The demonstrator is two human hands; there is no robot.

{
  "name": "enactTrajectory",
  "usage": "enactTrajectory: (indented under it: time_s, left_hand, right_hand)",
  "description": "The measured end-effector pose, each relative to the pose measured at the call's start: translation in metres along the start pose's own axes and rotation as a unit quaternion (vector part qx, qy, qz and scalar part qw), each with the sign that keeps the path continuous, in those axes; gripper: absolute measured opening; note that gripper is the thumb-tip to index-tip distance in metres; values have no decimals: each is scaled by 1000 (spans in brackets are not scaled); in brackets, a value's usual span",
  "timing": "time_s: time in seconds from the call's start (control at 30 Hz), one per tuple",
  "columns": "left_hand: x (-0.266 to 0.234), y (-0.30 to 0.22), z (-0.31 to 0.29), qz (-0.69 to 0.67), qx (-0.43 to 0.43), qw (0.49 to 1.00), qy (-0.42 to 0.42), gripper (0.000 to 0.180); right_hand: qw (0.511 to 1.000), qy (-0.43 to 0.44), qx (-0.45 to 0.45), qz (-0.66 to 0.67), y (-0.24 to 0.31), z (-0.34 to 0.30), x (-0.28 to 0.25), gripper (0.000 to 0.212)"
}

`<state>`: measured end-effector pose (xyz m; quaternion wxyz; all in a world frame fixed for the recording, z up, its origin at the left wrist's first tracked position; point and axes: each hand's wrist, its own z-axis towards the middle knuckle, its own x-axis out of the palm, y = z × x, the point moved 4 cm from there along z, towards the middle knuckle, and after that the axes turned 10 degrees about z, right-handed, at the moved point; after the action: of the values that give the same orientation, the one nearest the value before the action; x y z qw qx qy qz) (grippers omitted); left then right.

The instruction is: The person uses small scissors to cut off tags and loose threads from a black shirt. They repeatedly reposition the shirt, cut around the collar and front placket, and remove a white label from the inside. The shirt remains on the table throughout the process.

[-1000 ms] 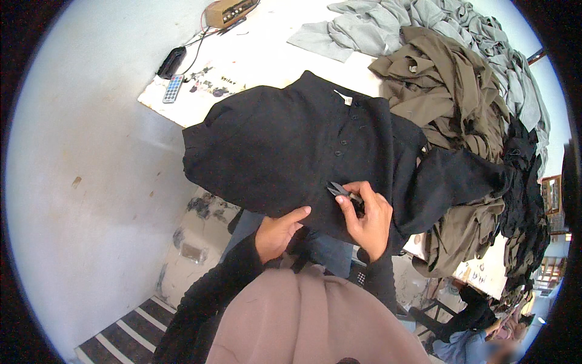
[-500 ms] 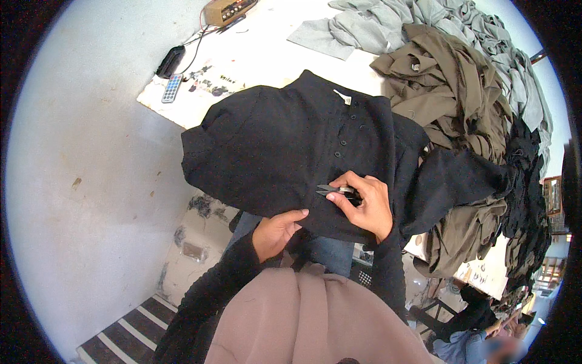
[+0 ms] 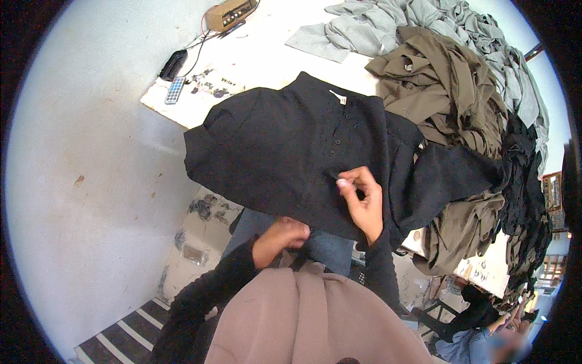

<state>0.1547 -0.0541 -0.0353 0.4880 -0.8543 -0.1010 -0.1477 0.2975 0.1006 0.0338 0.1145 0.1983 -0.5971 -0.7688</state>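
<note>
A black buttoned garment [image 3: 273, 139] lies spread over the near part of the table, its front hem hanging toward my lap. My right hand [image 3: 365, 206] is above the cloth just below the button placket, thumb and fingers pinched around small thread snips [image 3: 335, 176]. Only a dark tip of the snips shows; my fingers hide the rest. At the near hem, my left hand [image 3: 282, 239] is curled at the cloth's edge, its fingers blurred by motion. A white label [image 3: 339, 97] marks the collar, with a row of dark buttons [image 3: 337, 142] under it.
Piles of brown cloth [image 3: 442, 91] and grey cloth [image 3: 357, 33] cover the table's far right. A remote control [image 3: 174, 90], a black adapter [image 3: 174, 64] and a brown device with knobs [image 3: 230, 14] sit near the wall [image 3: 91, 121]. Another person [image 3: 473, 340] is at lower right.
My right hand has lifted slightly up the garment and turned, hiding most of the snips. My left hand has moved slightly down and curled, its thumb no longer lying flat on the cloth.
</note>
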Motion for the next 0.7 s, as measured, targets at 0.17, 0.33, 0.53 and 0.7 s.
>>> enactTrajectory:
  time_s: [0.17, 0.33, 0.53, 0.7]
  left_hand:
    - [13, -39, -30, 452, 102, 886, -2, 25]
    - [23, -108, 9, 690, 434, 557, -161, 52]
    - [-24, -105, 7, 735, 417, 508, -167, 40]
    - [-36, -54, -31, 693, 401, 501, -328, 27]
  right_hand:
    - [977, -44, 95, 184, -23, -13, -15, 21]
    - [981, -83, 24, 175, -28, -12, -14, 27]
    - [987, -105, 32, 121, -30, -13, -20, 27]
    - [985, -123, 56, 104, -25, -15, -18, 30]
